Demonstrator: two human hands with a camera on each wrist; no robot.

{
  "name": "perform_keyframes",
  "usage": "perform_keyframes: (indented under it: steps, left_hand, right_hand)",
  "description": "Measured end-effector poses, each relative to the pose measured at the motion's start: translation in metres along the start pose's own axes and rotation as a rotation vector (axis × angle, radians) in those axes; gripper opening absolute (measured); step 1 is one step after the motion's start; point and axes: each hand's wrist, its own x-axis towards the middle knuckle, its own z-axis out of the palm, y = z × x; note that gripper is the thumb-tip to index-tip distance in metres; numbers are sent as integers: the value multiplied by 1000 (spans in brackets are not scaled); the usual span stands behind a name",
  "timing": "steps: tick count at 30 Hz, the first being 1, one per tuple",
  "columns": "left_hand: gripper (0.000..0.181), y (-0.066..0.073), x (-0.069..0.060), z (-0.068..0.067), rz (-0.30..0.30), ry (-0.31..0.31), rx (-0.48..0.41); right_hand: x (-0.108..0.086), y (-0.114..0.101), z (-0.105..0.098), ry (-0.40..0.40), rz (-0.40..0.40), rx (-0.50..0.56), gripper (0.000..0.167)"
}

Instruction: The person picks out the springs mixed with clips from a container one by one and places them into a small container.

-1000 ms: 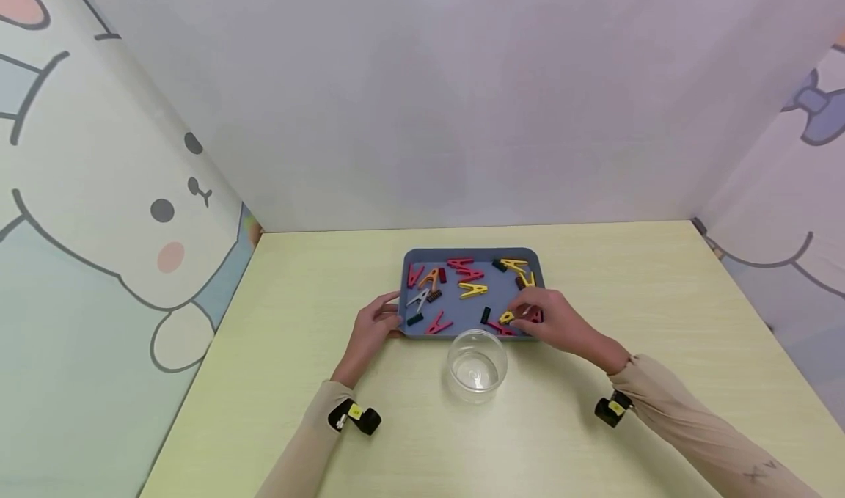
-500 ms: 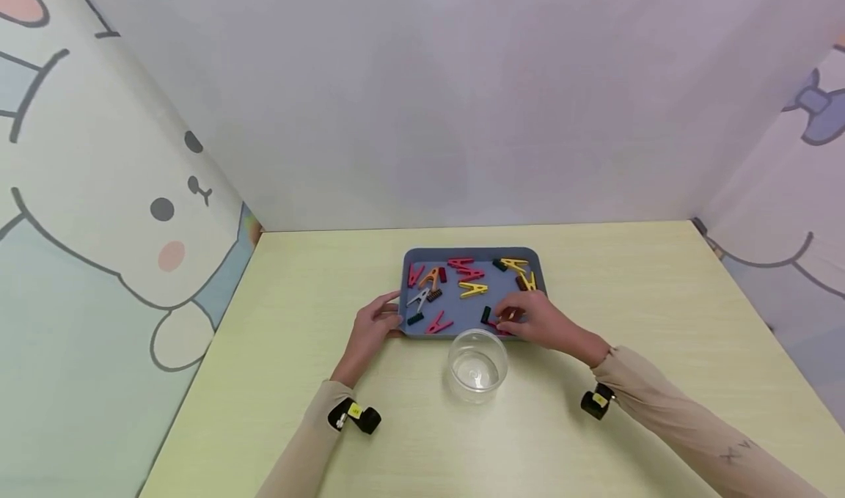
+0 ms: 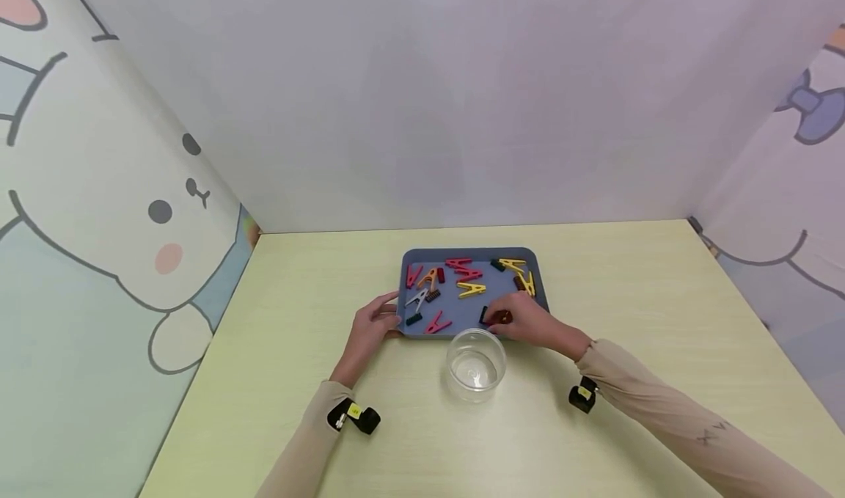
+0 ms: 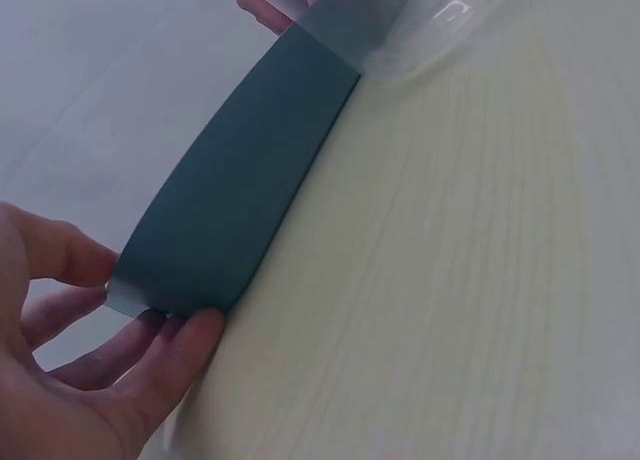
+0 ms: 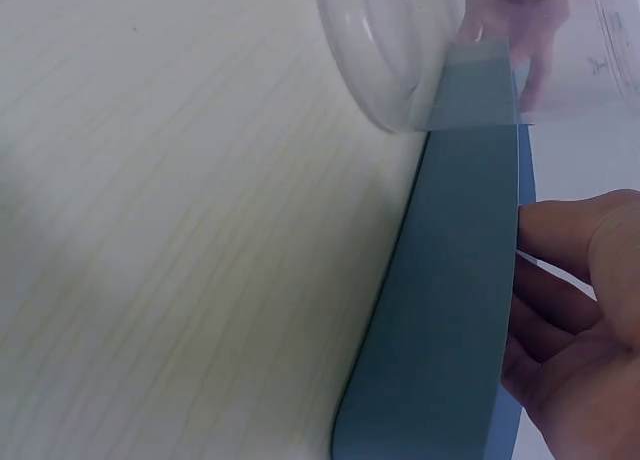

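Observation:
A shallow blue-grey tray (image 3: 462, 308) lies on the table, bearing several small A-shaped clips, among them a yellow clip (image 3: 472, 290), a pink clip (image 3: 438, 323) and a grey clip (image 3: 419, 299). Short dark ridged pieces (image 3: 414, 320) are scattered among them. My left hand (image 3: 371, 331) grips the tray's front left corner; the left wrist view shows its thumb against the front wall. Over the tray's front right part, my right hand (image 3: 528, 318) reaches in with bent fingers, beside a dark piece (image 3: 483, 315). Its fingertips and anything between them are hidden in the right wrist view.
A clear round tub (image 3: 475, 366) stands just in front of the tray's front edge, between both forearms. The pale wooden table (image 3: 317, 278) extends to both sides. A plain wall (image 3: 462, 116) rises behind it, with cartoon-printed panels at left and right.
My right hand has moved left along the tray's front right part, from beside a small yellow piece towards the dark piece. That yellow piece is out of sight now. My left hand stays put.

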Motion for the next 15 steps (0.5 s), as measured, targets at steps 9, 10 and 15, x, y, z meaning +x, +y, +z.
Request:
perform_keyframes:
  steps: [9,10,15]
  left_hand:
    - [49,-10,6,-2,-3,3,0]
    - [49,-15,9,-3,-1,10,1]
    - [47,-30,17,-4,15,45,21]
  right_hand:
    - [9,1,2,-63,-12,-23,8]
    - [10,1,2,-70,-23,-25,8]
    - [13,3,3,-105,-27,-33,11]
